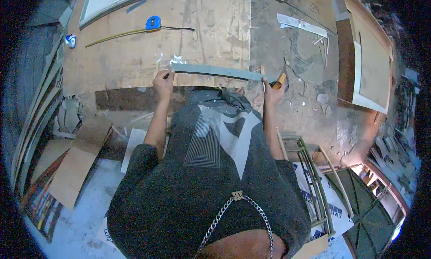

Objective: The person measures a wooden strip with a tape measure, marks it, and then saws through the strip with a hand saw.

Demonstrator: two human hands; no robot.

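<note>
A long, narrow grey strip (215,72) stretches between my hands along the near edge of the wooden worktable (215,30). My left hand (163,83) pinches its left end, and a small dark bit shows at the fingers. At the other end, my right hand (273,95) is closed with the thumb at the strip's tip. An orange-handled tool (279,81) is in that same hand; its exact kind is hard to make out. Beyond the strip lies a blue tape measure (153,23) with its yellow blade drawn out to the left.
A white-surfaced framed panel (107,5) lies at the far left. White strips (301,24) and scraps are scattered on the darker right-hand surface. A large boxy wooden panel (370,57) stands at the right edge. Cardboard (74,176) leans at the lower left, near a metal frame (310,178) at the right.
</note>
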